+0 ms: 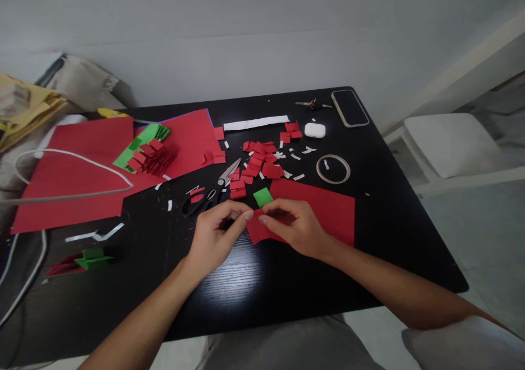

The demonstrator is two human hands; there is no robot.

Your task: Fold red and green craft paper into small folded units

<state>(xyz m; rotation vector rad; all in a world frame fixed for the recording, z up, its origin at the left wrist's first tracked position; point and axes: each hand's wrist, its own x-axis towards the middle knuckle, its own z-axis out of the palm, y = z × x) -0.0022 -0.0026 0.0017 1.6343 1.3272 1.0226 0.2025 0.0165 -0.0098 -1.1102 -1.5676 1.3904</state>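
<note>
Scissors [222, 182] lie just beyond left hand [216, 236]; it and right hand [296, 227] pinch narrow, can't tell on what. Red paper sheet [334, 211] under right hand, green paper square [263, 196] just beyond.

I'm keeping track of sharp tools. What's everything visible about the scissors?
The scissors have black looped handles, plastic by their look, and silver-grey, metal-looking blades. They lie on the black table, blades pointing away from the person and to the right, handles just beyond the left hand. Red paper pieces lie close by. Whether the blades are fully closed, or the hand touches the handles, is hard to tell.
</note>
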